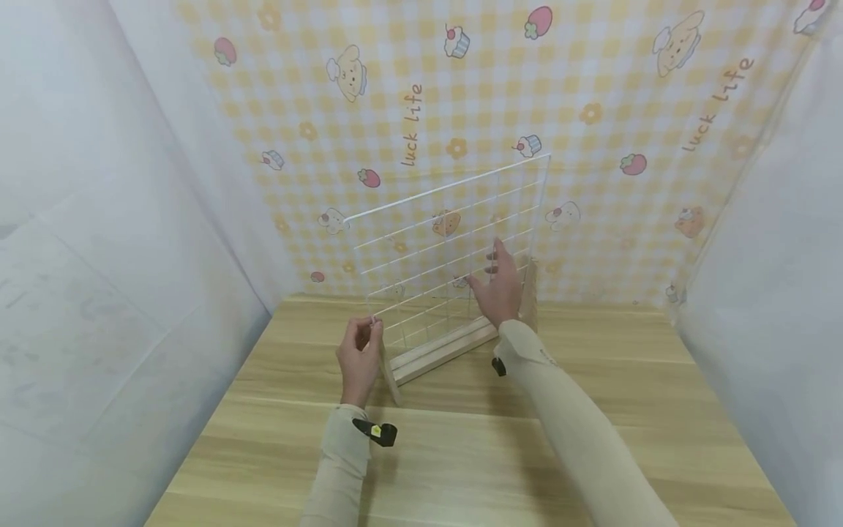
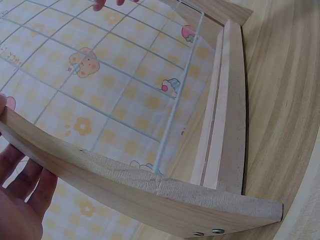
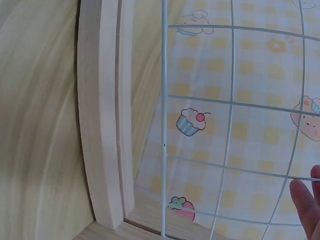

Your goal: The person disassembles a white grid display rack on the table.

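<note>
A white wire grid (image 1: 421, 252) leans up between two wooden side pieces of a stand. My left hand (image 1: 358, 359) pinches the upper end of the left wooden side piece (image 2: 100, 160), its fingers lying along the outer face. Two screw heads (image 2: 215, 231) show low on that piece. My right hand (image 1: 499, 289) is at the right part of the grid, thumb and fingers spread; one fingertip (image 3: 305, 200) meets a wire in the right wrist view. Behind that hand stands the right wooden side piece (image 1: 529, 296). A grooved wooden crossbar (image 1: 444, 351) joins the sides at the bottom.
The stand is on a wood-grain tabletop (image 1: 461, 461). A yellow checked cloth (image 1: 474, 95) with cartoon prints hangs close behind the grid. White sheets (image 1: 132, 293) close off the left and right sides.
</note>
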A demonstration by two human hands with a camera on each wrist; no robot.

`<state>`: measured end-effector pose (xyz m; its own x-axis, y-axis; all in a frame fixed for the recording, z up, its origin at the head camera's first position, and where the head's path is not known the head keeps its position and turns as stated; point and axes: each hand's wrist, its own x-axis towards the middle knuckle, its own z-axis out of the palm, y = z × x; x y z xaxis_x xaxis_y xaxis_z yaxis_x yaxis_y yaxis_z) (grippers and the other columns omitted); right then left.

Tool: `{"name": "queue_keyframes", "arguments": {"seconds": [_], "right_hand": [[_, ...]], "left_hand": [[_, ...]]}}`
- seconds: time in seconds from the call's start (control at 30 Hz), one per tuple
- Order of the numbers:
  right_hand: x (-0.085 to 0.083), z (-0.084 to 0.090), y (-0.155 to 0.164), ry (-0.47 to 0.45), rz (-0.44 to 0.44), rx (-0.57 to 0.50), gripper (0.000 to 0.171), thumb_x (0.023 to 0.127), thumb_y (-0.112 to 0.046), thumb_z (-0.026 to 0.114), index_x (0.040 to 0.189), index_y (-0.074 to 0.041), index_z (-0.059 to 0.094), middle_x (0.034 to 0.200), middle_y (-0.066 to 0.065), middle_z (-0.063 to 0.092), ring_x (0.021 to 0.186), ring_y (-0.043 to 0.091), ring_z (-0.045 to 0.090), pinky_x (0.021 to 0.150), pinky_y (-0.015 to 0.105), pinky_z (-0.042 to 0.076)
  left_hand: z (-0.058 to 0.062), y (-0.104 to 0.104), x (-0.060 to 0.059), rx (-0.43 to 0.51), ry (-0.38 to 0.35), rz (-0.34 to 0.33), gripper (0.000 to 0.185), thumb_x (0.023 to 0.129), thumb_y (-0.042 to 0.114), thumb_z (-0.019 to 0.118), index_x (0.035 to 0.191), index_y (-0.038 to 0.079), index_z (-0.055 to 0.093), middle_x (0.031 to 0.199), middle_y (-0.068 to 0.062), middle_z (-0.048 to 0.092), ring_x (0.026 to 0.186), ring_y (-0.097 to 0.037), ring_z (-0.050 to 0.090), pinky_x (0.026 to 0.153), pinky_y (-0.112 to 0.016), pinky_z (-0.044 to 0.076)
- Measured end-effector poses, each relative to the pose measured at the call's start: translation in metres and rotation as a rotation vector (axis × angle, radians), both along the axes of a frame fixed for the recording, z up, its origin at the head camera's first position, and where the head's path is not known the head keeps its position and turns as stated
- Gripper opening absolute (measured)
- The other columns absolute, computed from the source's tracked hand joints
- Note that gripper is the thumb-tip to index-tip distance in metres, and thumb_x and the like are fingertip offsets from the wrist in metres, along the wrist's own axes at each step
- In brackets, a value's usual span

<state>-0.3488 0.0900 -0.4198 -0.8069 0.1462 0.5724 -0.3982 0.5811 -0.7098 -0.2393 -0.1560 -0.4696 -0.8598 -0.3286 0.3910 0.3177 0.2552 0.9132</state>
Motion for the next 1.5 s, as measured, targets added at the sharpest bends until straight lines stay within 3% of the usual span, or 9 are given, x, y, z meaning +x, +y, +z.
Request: {"name": "queue_keyframes", "arguments": {"seconds": [0.2, 0.37, 0.73, 0.9, 1.1, 1.23, 1.3, 1.4, 1.5], "right_hand": [[0.0, 0.018, 0.0, 0.047, -0.001, 0.016, 0.088, 0.074, -0.02, 0.077, 0.145, -0.02, 0.025, 0.12, 0.008, 0.055, 0.097, 0.022, 0.06, 0.083, 0.036, 0.053], [-0.001, 0.035, -0.002, 0.105, 0.033, 0.002, 0.087, 0.074, -0.015, 0.077, 0.145, -0.015, 0.026, 0.118, 0.012, 0.055, 0.095, 0.024, 0.058, 0.085, 0.036, 0.054], [-0.001, 0.067, -0.002, 0.265, 0.019, 0.018, 0.086, 0.072, -0.013, 0.078, 0.143, -0.011, 0.03, 0.112, 0.017, 0.058, 0.088, 0.025, 0.059, 0.078, 0.037, 0.054], [-0.002, 0.085, 0.003, 0.335, -0.008, 0.01, 0.084, 0.072, -0.011, 0.077, 0.142, -0.006, 0.032, 0.109, 0.018, 0.058, 0.084, 0.026, 0.06, 0.071, 0.037, 0.054], [0.003, 0.098, 0.014, 0.337, -0.033, 0.051, 0.084, 0.073, -0.014, 0.077, 0.143, -0.007, 0.031, 0.108, 0.018, 0.058, 0.084, 0.029, 0.061, 0.069, 0.036, 0.053], [0.009, 0.099, 0.026, 0.315, -0.049, 0.123, 0.085, 0.072, -0.016, 0.077, 0.143, -0.009, 0.031, 0.109, 0.016, 0.058, 0.085, 0.026, 0.061, 0.075, 0.037, 0.052], [0.012, 0.097, 0.034, 0.295, -0.047, 0.151, 0.085, 0.072, -0.015, 0.077, 0.143, -0.009, 0.03, 0.109, 0.016, 0.058, 0.085, 0.026, 0.06, 0.076, 0.038, 0.052], [0.015, 0.09, 0.048, 0.258, -0.036, 0.173, 0.086, 0.071, -0.013, 0.077, 0.143, -0.007, 0.031, 0.108, 0.017, 0.058, 0.084, 0.027, 0.06, 0.084, 0.04, 0.051], [0.018, 0.083, 0.063, 0.21, -0.024, 0.202, 0.086, 0.071, -0.013, 0.077, 0.143, -0.006, 0.03, 0.108, 0.017, 0.059, 0.082, 0.029, 0.06, 0.083, 0.041, 0.051]], "left_hand": [[0.014, 0.004, 0.011, 0.01, -0.013, -0.021, 0.021, 0.092, 0.021, 0.057, 0.105, 0.005, 0.058, 0.108, -0.015, 0.067, 0.103, -0.024, 0.064, 0.095, -0.041, 0.05], [0.023, 0.008, 0.018, -0.025, -0.021, 0.003, 0.021, 0.092, 0.019, 0.057, 0.105, 0.002, 0.057, 0.107, -0.012, 0.068, 0.102, -0.025, 0.065, 0.095, -0.041, 0.05], [0.022, 0.009, 0.017, -0.016, 0.002, -0.013, 0.022, 0.092, 0.018, 0.057, 0.106, 0.0, 0.057, 0.108, -0.018, 0.067, 0.103, -0.029, 0.064, 0.096, -0.043, 0.049], [0.022, 0.009, 0.018, -0.015, -0.006, -0.019, 0.024, 0.092, 0.021, 0.057, 0.109, 0.003, 0.057, 0.109, -0.013, 0.067, 0.103, -0.027, 0.064, 0.094, -0.039, 0.05], [0.022, 0.007, 0.018, 0.0, -0.019, -0.017, 0.024, 0.092, 0.023, 0.056, 0.109, 0.006, 0.058, 0.109, -0.013, 0.066, 0.103, -0.023, 0.063, 0.089, -0.027, 0.053], [0.02, 0.006, 0.016, -0.006, -0.003, -0.02, 0.025, 0.093, 0.022, 0.056, 0.11, 0.004, 0.057, 0.11, -0.014, 0.066, 0.103, -0.022, 0.063, 0.092, -0.031, 0.052], [0.012, 0.004, 0.011, -0.011, 0.017, -0.01, 0.026, 0.092, 0.027, 0.056, 0.11, 0.008, 0.058, 0.109, -0.009, 0.066, 0.101, -0.015, 0.064, 0.092, -0.029, 0.052], [0.004, 0.002, 0.006, -0.006, 0.023, -0.005, 0.027, 0.091, 0.032, 0.056, 0.11, 0.012, 0.059, 0.108, -0.005, 0.067, 0.1, -0.014, 0.064, 0.091, -0.028, 0.052], [-0.002, -0.001, 0.003, 0.001, 0.006, 0.004, 0.028, 0.09, 0.039, 0.057, 0.108, 0.017, 0.059, 0.108, -0.001, 0.067, 0.101, -0.014, 0.064, 0.091, -0.028, 0.052]]}}
